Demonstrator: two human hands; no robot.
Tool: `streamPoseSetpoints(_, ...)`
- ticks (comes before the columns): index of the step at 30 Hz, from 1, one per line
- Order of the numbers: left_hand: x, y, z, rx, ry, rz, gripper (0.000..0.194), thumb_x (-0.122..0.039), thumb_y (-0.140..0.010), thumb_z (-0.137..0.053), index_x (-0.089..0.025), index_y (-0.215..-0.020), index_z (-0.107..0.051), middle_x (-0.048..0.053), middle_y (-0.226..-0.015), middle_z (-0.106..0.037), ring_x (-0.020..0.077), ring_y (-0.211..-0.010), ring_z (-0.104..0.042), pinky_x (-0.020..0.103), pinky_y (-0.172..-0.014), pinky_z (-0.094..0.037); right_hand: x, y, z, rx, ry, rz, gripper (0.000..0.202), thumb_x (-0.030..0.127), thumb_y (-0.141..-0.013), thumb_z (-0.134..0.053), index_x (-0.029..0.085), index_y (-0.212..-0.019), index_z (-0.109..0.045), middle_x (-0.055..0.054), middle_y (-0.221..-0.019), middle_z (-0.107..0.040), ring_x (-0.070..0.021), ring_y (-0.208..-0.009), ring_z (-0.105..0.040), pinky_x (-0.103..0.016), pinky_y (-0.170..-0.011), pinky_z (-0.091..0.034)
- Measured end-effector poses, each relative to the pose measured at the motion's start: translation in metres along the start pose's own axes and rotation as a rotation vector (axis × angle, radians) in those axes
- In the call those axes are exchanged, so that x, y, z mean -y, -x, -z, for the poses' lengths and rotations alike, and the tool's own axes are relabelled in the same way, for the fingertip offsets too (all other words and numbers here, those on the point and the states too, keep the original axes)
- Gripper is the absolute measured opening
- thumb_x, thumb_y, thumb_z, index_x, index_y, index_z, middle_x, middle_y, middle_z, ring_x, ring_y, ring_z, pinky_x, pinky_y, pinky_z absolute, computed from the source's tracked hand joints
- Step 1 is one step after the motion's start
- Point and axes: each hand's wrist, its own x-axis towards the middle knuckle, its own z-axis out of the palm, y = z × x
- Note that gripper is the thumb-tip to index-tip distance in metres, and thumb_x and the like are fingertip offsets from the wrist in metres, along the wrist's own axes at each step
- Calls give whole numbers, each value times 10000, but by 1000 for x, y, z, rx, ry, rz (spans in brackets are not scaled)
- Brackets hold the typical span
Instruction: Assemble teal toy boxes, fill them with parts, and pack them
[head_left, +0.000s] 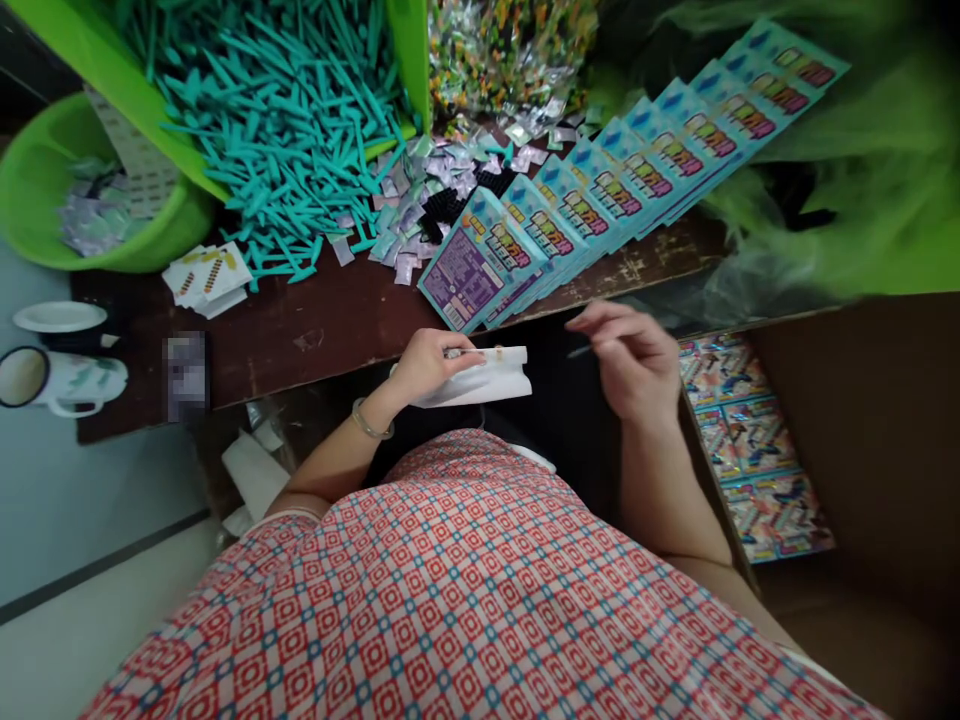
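A dark reddish-brown wooden table [322, 335] stretches before the person. Off its right part, below the near edge, I see a brown cardboard carton [885, 440] holding brightly printed flat packs [757, 440]. A tilted bright-green plastic bin [112, 65] spills slim teal plastic sticks [277, 140] toward the table's middle. Overlapping light-blue and purple printed packages [600, 195] run in a slanting row from the near edge toward the far right corner. A round lime-green plastic basin [37, 235] sits by the left end, and a white enamel mug [90, 380] beside the near left corner. Over the lap, just off the near edge, the left hand [427, 362] pinches a folded white sheet [499, 382] firmly between thumb and fingers. The right hand [634, 360] is raised apart from it, fingers curled close to the thumb; whether they grip anything, I can't tell. Small pale shiny packets [409, 215] lie scattered beside the sticks.
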Motion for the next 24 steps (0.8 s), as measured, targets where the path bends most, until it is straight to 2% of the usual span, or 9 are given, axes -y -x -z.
streamPoseSetpoints(1,0,0,0,3,-10,3,205,-349,-855,-781,-156,-795,-817,29,-774,-786,144,-697,-636,256,-663,-415,0,-1,1,2,-15,-14,169,437,-993,-730,296,-1080,-769,-47,-1231,-749,-227,-1095,-730,-412,-1020,-582)
streamPoseSetpoints(3,-2,-2,-2,19,-35,6,193,-340,-854,-784,-156,-808,-819,23,-769,-782,138,-688,-626,253,-656,-406,-2,-2,-3,119,39,-60,337,423,-965,-766,309,-1280,-728,-61,-1316,-731,-239,-1154,-719,-433,-1064,-568)
streamPoseSetpoints(5,-7,-4,-4,41,-52,3,180,-330,-853,-781,-158,-818,-822,16,-763,-777,135,-681,-617,251,-652,-401,-7,-3,-14,251,136,-78,455,372,-955,-774,296,-1393,-681,-62,-1241,-765,-247,-1164,-714,-456,-1097,-545)
streamPoseSetpoints(9,-12,-8,-2,64,-37,-10,195,-353,-836,-783,-163,-814,-824,18,-787,-791,147,-706,-640,249,-676,-425,-2,0,-33,248,206,-18,322,289,-995,-699,276,-1316,-721,-31,-956,-794,-237,-1071,-721,-498,-1135,-506)
streamPoseSetpoints(12,-7,-9,3,61,-11,14,245,-403,-824,-763,-170,-758,-806,17,-740,-778,155,-681,-644,248,-662,-436,5,-6,-25,203,-20,-84,335,358,-998,-721,276,-1322,-697,-20,-899,-773,-197,-894,-734,-397,-940,-609)
streamPoseSetpoints(15,5,-13,10,33,-1,31,279,-443,-811,-737,-181,-736,-798,20,-702,-764,159,-648,-636,248,-640,-446,-6,-38,15,-29,-163,-135,413,438,-952,-781,302,-1327,-669,-3,-912,-748,-162,-805,-714,-316,-802,-627)
streamPoseSetpoints(19,19,-14,19,26,-49,1,242,-433,-779,-732,-213,-730,-819,26,-711,-772,168,-661,-651,248,-656,-474,-55,-124,115,-414,-6,-73,622,402,-798,-875,307,-1359,-625,5,-997,-727,-165,-874,-703,-339,-885,-630)
streamPoseSetpoints(22,25,-11,27,-2,-91,7,242,-440,-779,-720,-232,-705,-819,25,-680,-758,168,-617,-631,253,-641,-497,-99,-194,189,-600,155,-73,637,297,-754,-820,248,-1350,-604,-8,-955,-729,-190,-901,-704,-410,-971,-614)
streamPoseSetpoints(24,28,-9,32,-17,-108,25,255,-456,-786,-716,-241,-690,-813,24,-671,-756,181,-612,-644,263,-644,-522,-120,-234,225,-667,286,-126,629,239,-761,-760,198,-1366,-594,-50,-976,-749,-214,-935,-711,-450,-1013,-596)
